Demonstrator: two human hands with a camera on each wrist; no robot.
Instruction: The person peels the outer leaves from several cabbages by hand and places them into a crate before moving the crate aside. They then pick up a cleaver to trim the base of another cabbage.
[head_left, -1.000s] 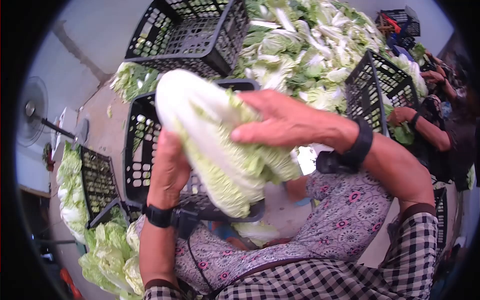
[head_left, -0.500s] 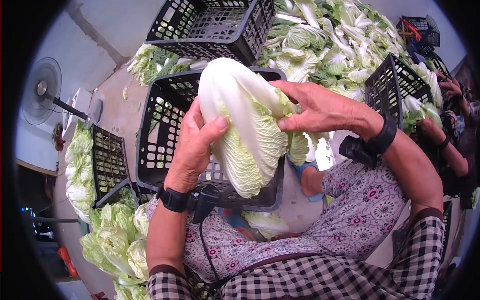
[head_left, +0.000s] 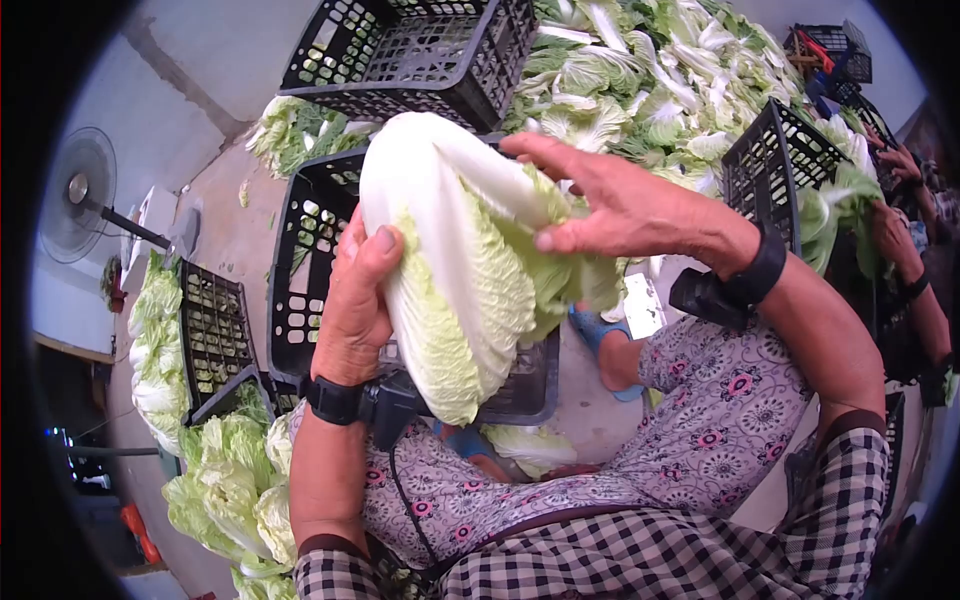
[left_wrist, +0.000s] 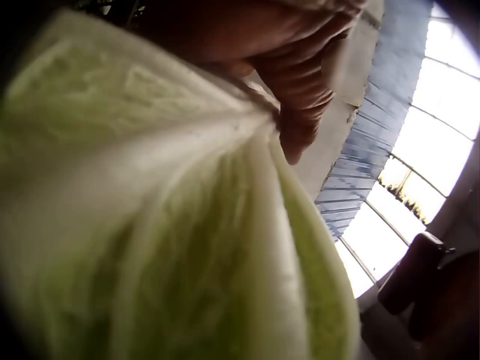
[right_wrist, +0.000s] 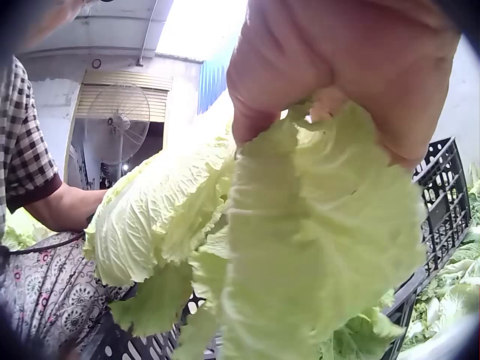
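A large napa cabbage (head_left: pixel 440 270) is held up over a black crate (head_left: pixel 305 255), its white base pointing away and its pale green leaf tips toward the lap. My left hand (head_left: pixel 357 300) grips its left side, thumb on the near face; in the left wrist view the cabbage (left_wrist: pixel 172 195) fills much of the picture. On the other side, my right hand (head_left: pixel 625 205) pinches a loose outer leaf (right_wrist: pixel 315 240), which stands away from the head and hangs below the fingers in the right wrist view.
Behind stands another black crate (head_left: pixel 395 95), beside a big heap of cabbage leaves (head_left: pixel 640 95). Whole cabbages (head_left: pixel 225 490) are piled at the lower left. A crate (head_left: pixel 775 170) and another person's arm (head_left: pixel 905 260) are at right. A fan (head_left: pixel 78 190) stands far left.
The cabbage has turned more upright since the first frame and, lately, shifted a little left. Its outer leaf on the right has come further away from the head with my right hand.
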